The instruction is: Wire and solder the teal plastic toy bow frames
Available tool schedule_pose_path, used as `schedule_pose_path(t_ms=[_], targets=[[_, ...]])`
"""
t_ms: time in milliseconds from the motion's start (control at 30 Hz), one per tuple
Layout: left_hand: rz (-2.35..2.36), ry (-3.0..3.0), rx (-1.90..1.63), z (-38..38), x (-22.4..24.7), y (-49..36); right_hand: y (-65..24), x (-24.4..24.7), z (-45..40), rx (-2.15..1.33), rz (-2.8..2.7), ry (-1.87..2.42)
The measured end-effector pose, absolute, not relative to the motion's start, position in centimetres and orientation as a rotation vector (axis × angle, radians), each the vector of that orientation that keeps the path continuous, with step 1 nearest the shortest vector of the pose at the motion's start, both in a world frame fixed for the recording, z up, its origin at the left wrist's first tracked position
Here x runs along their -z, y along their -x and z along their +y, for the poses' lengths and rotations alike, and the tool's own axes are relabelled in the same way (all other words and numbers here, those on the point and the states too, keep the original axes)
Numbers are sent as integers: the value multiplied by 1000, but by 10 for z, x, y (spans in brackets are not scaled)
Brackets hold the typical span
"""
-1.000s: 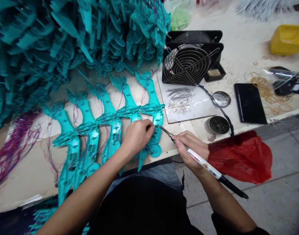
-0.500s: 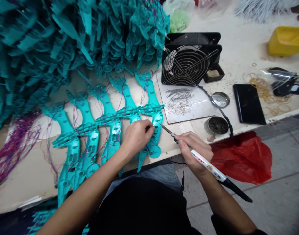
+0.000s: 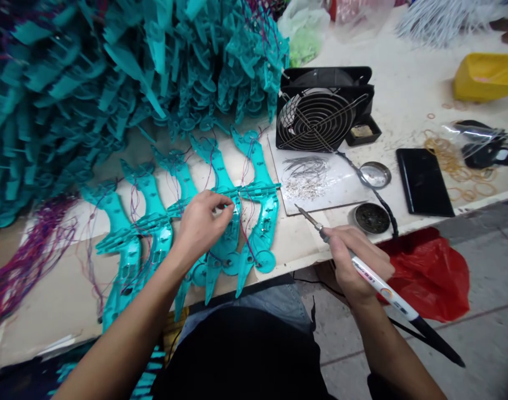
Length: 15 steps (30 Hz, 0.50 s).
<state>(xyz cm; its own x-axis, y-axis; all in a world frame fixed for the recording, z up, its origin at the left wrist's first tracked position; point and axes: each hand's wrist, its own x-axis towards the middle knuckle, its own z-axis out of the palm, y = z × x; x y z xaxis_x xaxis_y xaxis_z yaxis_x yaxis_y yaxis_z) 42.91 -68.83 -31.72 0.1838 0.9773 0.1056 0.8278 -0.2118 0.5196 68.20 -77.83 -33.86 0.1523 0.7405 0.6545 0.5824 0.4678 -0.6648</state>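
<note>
My right hand [image 3: 357, 261] grips a white-and-black soldering iron [image 3: 376, 283] like a pen, its metal tip over the front edge of the white board [image 3: 341, 191]. My left hand [image 3: 206, 219] is over the row of teal plastic parts [image 3: 269, 216], thumb and fingers pinched together beside the second part from the right. What the pinch holds, if anything, is too small to make out. Thin red and blue wires [image 3: 246, 222] run along the parts. On the board lie thin dark wire pieces [image 3: 306, 165] and small silvery bits [image 3: 306, 188].
A heap of teal parts [image 3: 132, 72] fills the back left. Behind the board stands a black fan [image 3: 316, 119]. A round tin [image 3: 371, 218], a shallow metal dish [image 3: 375, 175] and a black flat object [image 3: 423, 180] lie rightward. Purple-red wires [image 3: 33, 239] are at left.
My right hand has drawn the soldering iron rightward, from the rightmost teal part to the board's edge. My left hand has shifted left, from the rightmost part to beside the second one.
</note>
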Motion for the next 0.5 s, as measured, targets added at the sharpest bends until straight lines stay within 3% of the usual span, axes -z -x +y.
schedule_pose_path(t_ms=[233, 500], targets=[[1693, -2489, -40, -685, 323, -450, -689, 334, -770, -53, -1517, 1256], [1590, -2532, 86, -680, 330, -453, -708, 331, -751, 127, -1533, 1429]])
